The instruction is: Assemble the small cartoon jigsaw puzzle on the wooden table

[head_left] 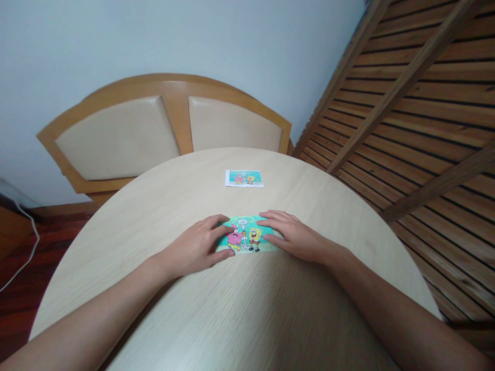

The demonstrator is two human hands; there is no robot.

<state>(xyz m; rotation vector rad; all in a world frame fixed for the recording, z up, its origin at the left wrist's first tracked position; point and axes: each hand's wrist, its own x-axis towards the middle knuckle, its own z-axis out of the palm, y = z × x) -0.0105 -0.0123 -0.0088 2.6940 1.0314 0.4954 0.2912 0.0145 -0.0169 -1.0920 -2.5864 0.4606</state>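
A flat, rectangular cartoon picture (244, 238), teal with pink, pale blue and yellow characters, lies on the round table (185, 314). Whether it is one sheet or joined pieces is too fine to tell. My left hand (199, 242) rests at its left end, thumb at the lower edge and fingers over the upper left part. At the right end, my right hand (296, 234) lies with spread fingers on the picture's edge. Neither hand is closed around anything. Farther back lies a smaller white-bordered card or booklet (245, 178) with the same cartoon print.
A wooden bench back with cream padded panels (119, 136) stands behind the table against a pale wall (193, 36). On the right, a slatted wooden partition (410, 129) runs close to the table's edge. A white cable (33, 252) hangs at the far left.
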